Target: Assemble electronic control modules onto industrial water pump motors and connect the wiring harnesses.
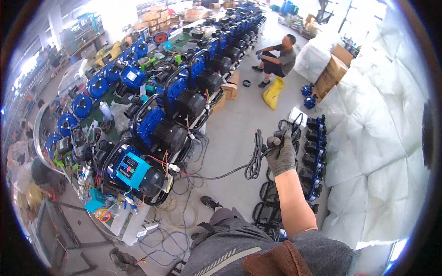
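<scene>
This is a factory workshop: a long desk (37, 138) carries a receding row of machines with black motors (171, 134), crowded by round blue housings (82, 106) and loose parts. Wires (184, 225) trail over the bare grey floor (230, 142), cardboard boxes (156, 18) stand stacked behind, and bulky white bundles (375, 129) line the right side.

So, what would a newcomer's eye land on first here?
Probably the long row of blue-and-black machines, stretching from the lower left toward the top of the picture. Next comes the gloved right hand, right of centre, holding a looped black cable. Farther back, a yellow sack stands out beside another person, while puffy white bundles fill the right side.
</scene>
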Demonstrator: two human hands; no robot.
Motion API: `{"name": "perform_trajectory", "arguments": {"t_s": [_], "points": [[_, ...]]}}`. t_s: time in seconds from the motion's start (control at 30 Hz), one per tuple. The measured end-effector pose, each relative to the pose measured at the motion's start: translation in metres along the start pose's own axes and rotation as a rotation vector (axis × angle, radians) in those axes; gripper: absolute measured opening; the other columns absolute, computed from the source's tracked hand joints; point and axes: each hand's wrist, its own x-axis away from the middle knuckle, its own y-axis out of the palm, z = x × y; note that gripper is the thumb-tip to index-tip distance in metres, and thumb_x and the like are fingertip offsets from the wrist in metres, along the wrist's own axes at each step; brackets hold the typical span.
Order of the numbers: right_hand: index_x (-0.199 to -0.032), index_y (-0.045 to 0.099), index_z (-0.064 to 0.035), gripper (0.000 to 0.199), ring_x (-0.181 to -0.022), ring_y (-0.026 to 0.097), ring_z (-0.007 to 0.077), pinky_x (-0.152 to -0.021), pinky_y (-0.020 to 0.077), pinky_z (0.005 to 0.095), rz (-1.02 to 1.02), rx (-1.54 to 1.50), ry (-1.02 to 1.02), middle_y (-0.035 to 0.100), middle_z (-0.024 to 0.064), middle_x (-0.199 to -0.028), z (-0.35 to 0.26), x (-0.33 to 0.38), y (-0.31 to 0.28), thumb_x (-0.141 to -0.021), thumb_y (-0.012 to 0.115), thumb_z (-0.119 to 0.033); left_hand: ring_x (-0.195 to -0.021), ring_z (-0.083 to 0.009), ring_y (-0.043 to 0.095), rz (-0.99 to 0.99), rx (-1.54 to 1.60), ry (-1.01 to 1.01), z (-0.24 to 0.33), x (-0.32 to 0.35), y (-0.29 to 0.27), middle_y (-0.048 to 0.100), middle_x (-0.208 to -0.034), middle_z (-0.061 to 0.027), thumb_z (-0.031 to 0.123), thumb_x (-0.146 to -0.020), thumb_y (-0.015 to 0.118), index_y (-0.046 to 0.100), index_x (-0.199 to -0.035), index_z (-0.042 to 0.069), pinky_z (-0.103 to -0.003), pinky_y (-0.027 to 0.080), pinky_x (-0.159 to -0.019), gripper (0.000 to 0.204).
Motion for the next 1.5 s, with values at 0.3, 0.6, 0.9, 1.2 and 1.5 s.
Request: {"name": "perform_trajectory", "arguments": {"t_s": [0.3,0.6,0.9,1.2,1.5], "points": [[-0.095,0.064,-0.0165,0.032,-0.069,0.062,0.0183,-0.075,0.0559,0.0454,-0.012,0.036,0.177,0.057,-0.0020,-0.068,0.026,0.030,-0.015,-0.101,0.065,-0.048,-0.056,-0.0069,0.047,0.402,-0.392,0.197,-0.016,0.015,0.011,0.053,-0.074,0.0020,0.036,-0.102,0.057,0.058,-0.121,0.007,-0.025,0.041,-0.050,0.035],[-0.096,0.064,-0.0089,0.025,-0.082,0.071,0.0308,-0.081,0.0589,0.0444,-0.264,0.269,0.756,0.063,0.0075,-0.070,0.168,0.080,-0.034,-0.101,0.069,-0.033,-0.046,-0.0075,0.034,0.618,-0.495,0.428,-0.066,0.080,0.065,0.039,-0.068,0.0041,0.040,-0.101,0.065,0.062,-0.113,0.006,-0.025,0.029,-0.038,0.037],[-0.120,0.056,-0.0069,0.029,-0.090,0.069,0.0174,-0.078,0.0508,0.0302,-0.918,0.365,0.831,0.070,0.0056,-0.101,0.270,0.103,0.123,-0.103,0.066,-0.028,-0.048,-0.0057,0.034,0.793,-0.530,0.519,-0.109,0.114,0.103,0.037,-0.066,0.0042,0.045,-0.102,0.062,0.060,-0.113,0.006,-0.024,0.027,-0.039,0.040],[-0.112,0.063,-0.0152,0.021,-0.086,0.066,0.0178,-0.061,0.0533,0.0372,-0.659,0.655,0.738,0.067,0.0037,-0.101,0.370,0.035,0.201,-0.095,0.073,-0.021,-0.047,-0.0060,0.031,0.901,-0.310,0.661,-0.132,0.148,0.089,0.037,-0.064,0.0043,0.040,-0.104,0.060,0.060,-0.111,0.006,-0.024,0.027,-0.040,0.034],[-0.083,0.062,0.0035,0.015,-0.082,0.071,0.0314,-0.084,0.0687,0.0439,-0.401,0.096,0.985,0.067,0.0125,-0.084,0.406,0.026,0.188,-0.094,0.066,-0.007,-0.046,-0.0072,0.031,0.960,-0.429,0.636,-0.131,0.131,0.085,0.035,-0.060,0.0047,0.045,-0.104,0.058,0.061,-0.108,0.007,-0.025,0.026,-0.041,0.038]]}}
